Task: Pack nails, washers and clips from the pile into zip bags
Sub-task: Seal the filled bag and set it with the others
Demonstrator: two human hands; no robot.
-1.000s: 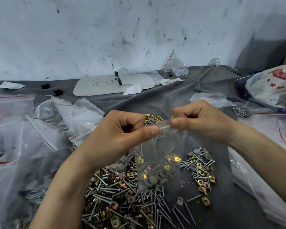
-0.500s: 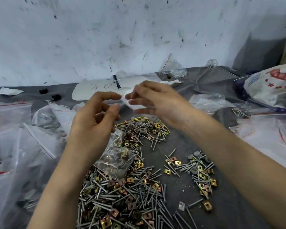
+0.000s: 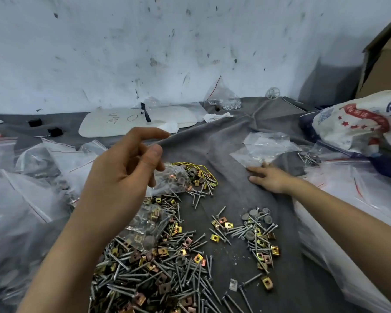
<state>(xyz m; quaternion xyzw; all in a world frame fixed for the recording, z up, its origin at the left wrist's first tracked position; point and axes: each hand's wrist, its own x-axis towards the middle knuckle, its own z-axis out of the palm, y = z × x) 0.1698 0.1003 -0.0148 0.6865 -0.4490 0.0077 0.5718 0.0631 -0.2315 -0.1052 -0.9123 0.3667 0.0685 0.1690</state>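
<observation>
My left hand (image 3: 122, 175) hovers above the big pile of nails, washers and brass clips (image 3: 167, 279), index finger stretched out, other fingers loosely curled, nothing pinched between thumb and index. A filled zip bag (image 3: 173, 179) sits right beside its fingertips. Another filled bag (image 3: 148, 224) lies on the pile under the wrist. My right hand (image 3: 269, 179) rests flat on the grey cloth (image 3: 224, 143), its straight fingers at the edge of a stack of empty zip bags (image 3: 264, 147). A smaller heap of sorted parts (image 3: 255, 233) lies between my arms.
Many filled zip bags (image 3: 32, 177) are heaped at the left. A printed sack (image 3: 359, 125) and a cardboard box (image 3: 388, 53) stand at the right, with more plastic bags (image 3: 348, 222) below. A white board (image 3: 133, 123) lies at the back by the wall. Yellow rubber bands (image 3: 196, 168) lie on the pile.
The bag that both hands held at its top is no longer held. My right hand went right and down onto the cloth by the empty bags. My left hand opened.
</observation>
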